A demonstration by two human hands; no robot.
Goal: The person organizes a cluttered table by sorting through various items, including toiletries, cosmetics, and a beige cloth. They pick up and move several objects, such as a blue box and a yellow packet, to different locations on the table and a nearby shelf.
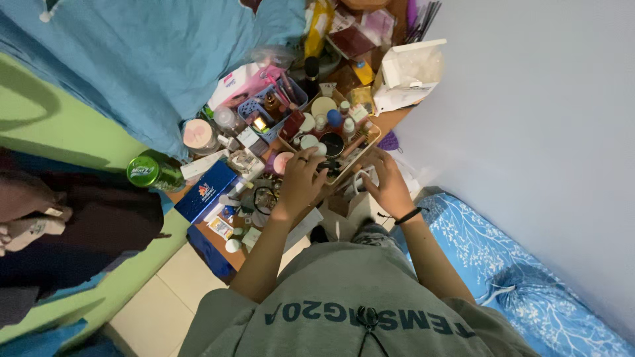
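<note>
A shallow wooden tray point(374, 135) full of small jars, bottles and round lids stands on a crowded low table point(397, 118). My left hand point(299, 180) lies on the tray's near left edge with its fingers curled beside a white round lid point(308, 141). At the tray's near right corner my right hand point(389, 187), with a black band on the wrist, curls its fingers over the rim. What lies under the fingertips is hidden. My grey shirt fills the lower part of the view.
A blue basket point(259, 109) of cosmetics, a pink pack point(233, 84), a green can point(147, 172), a blue box point(206, 192) and a white paper bag point(407, 73) crowd the table. A blue cloth hangs at the back left. There is a blue patterned mattress point(529, 277) at right and a dark bag point(79, 225) at left.
</note>
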